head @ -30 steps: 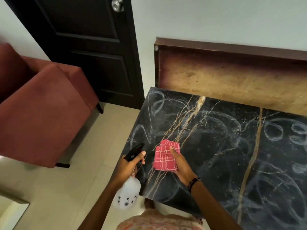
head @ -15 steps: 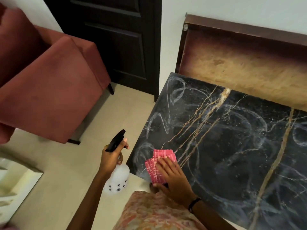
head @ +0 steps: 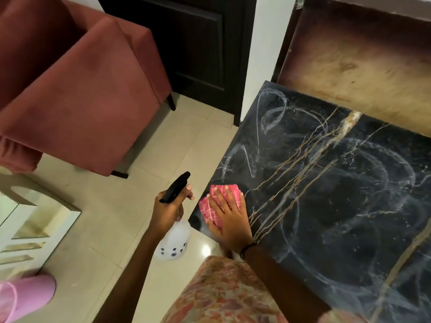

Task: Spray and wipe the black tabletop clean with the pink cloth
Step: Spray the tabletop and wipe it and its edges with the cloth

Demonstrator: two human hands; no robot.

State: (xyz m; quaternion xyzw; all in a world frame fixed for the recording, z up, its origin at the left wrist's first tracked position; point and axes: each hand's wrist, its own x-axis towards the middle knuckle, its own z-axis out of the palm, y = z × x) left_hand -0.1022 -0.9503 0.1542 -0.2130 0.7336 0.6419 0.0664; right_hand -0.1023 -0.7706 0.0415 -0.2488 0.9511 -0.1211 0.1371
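Black marble bench [head: 338,206], streaked with white smears, beside a red armchair [head: 70,89]. Right hand [head: 229,215] presses flat, fingers straight, on the pink cloth [head: 218,206] at the bench's near left corner. Left hand [head: 169,210] grasps a spray bottle [head: 173,241] over the floor.

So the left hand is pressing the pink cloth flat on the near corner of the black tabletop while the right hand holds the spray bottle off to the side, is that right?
Not quite: the hands are swapped. In the head view the right hand presses the pink cloth flat on the near corner of the black tabletop, while the left hand holds the spray bottle off to the side.
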